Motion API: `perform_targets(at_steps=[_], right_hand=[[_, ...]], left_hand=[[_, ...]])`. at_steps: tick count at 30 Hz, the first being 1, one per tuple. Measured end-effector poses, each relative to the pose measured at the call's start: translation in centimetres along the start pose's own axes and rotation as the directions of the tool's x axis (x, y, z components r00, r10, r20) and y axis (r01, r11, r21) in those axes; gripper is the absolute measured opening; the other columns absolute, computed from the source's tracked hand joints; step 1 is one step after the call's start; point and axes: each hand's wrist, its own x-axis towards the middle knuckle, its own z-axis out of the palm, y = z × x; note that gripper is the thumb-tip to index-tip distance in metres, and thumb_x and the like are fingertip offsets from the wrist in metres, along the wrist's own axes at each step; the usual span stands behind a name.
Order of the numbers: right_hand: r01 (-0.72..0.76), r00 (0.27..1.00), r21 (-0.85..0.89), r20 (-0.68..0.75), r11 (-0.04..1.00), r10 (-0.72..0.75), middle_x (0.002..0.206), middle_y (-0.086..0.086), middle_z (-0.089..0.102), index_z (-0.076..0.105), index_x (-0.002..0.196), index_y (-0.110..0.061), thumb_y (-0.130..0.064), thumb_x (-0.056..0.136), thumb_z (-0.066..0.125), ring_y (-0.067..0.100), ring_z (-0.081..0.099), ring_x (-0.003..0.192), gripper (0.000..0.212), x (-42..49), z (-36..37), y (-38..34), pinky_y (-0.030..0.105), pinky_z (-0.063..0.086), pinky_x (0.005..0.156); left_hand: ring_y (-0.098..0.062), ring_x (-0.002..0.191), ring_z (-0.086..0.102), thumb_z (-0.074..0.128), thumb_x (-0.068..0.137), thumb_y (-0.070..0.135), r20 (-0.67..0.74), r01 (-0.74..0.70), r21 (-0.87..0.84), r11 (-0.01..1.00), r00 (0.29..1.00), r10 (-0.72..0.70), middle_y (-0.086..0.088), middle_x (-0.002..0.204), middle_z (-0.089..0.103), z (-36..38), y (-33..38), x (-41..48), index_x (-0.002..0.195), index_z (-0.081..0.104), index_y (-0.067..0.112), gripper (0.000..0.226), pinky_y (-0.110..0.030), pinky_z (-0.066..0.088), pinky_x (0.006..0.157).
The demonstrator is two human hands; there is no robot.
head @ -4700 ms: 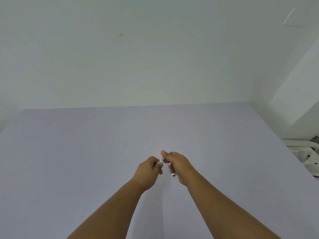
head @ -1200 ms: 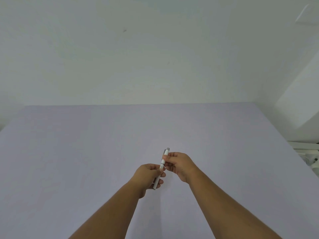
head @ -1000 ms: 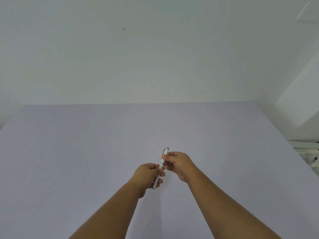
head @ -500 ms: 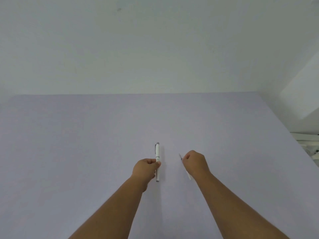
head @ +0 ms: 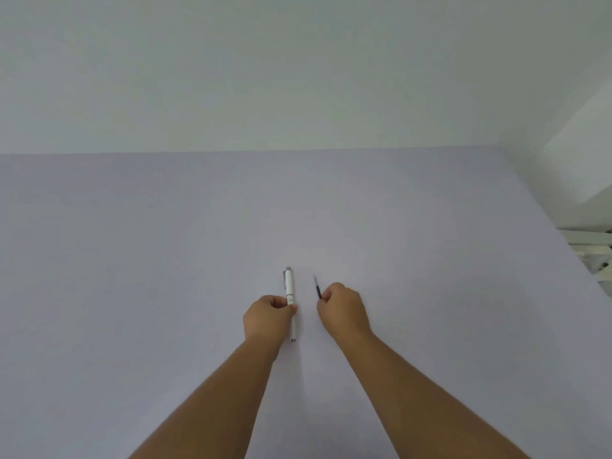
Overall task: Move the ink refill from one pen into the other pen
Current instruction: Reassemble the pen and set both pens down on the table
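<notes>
Right now my left hand point(head: 269, 315) is pinching the light, rigid white pen point(head: 290, 303) mid-barrel while my right hand point(head: 342, 308) is closing around the thin, bendable ink refill point(head: 317, 287), gripping low, over the table point(head: 132, 260)

The thin dark ink refill point(head: 318, 289) disappears into the closed right hand point(head: 342, 311). The left hand point(head: 266, 318) covers part of the slim white pen point(head: 290, 301). The picture's right edge cuts off a white frame point(head: 592, 246).

Two bare forearms w/ no sleeves, no watch or bands at wrists, left hand point(head: 269, 318) & right hand point(head: 344, 309) both ungloved, no rings seen, fingers point(head: 326, 295) curled so nails mostly hidden
</notes>
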Motion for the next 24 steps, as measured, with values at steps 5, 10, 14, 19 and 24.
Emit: perform_targets(at_steps=[5,10,14,19,24], right_hand=[[-0.009,0.999,0.057,0.031,0.998,0.008,0.100,0.007,0.067,0.062,0.097,-0.012,-0.017,0.087,0.052,0.025,0.064,0.089,0.015,0.05,0.56,-0.75,0.029,0.048,0.066],[-0.019,0.999,0.083,0.038,0.996,0.016,0.095,0.007,0.069,0.062,0.094,-0.012,-0.017,0.087,0.052,0.025,0.066,0.084,0.014,0.12,0.57,-0.95,0.034,0.055,0.069],[-0.018,0.999,0.090,0.036,0.996,0.015,0.092,0.006,0.069,0.062,0.092,-0.012,-0.020,0.087,0.053,0.024,0.065,0.083,0.013,0.16,0.65,-0.85,0.034,0.055,0.069],[-0.024,0.999,0.122,0.032,0.992,0.020,0.089,0.005,0.069,0.061,0.089,-0.013,-0.023,0.087,0.055,0.024,0.067,0.079,0.011,0.14,0.74,-0.84,0.034,0.056,0.069],[-0.022,1.000,0.142,0.026,0.990,0.018,0.088,0.005,0.069,0.060,0.088,-0.013,-0.026,0.088,0.056,0.025,0.067,0.078,0.014,0.06,0.82,-0.75,0.037,0.057,0.070]], left_hand=[[-0.010,0.064,0.057,0.068,0.081,0.024,-0.025,-0.002,0.046,0.999,1.000,0.003,0.003,0.078,0.067,0.37,0.31,0.17,0.085,0.066,0.019,0.006,-0.022,0.039,0.050],[-0.007,0.063,0.058,0.069,0.080,0.024,-0.040,0.004,0.074,0.997,0.999,-0.001,0.006,0.074,0.065,0.55,0.38,0.41,0.083,0.065,0.020,0.006,-0.020,0.040,0.050],[-0.009,0.064,0.058,0.070,0.080,0.025,-0.044,0.005,0.102,0.995,0.999,-0.001,0.005,0.074,0.065,0.64,0.29,0.62,0.081,0.064,0.018,0.009,-0.021,0.042,0.052],[-0.009,0.065,0.057,0.070,0.080,0.025,-0.041,0.004,0.137,0.991,0.999,0.002,0.004,0.073,0.065,0.60,0.17,0.66,0.078,0.063,0.018,0.010,-0.021,0.043,0.053],[-0.011,0.067,0.057,0.070,0.079,0.029,-0.033,0.006,0.167,0.986,0.999,-0.001,0.004,0.075,0.065,0.56,0.18,0.70,0.082,0.064,0.016,0.014,-0.023,0.042,0.056]])
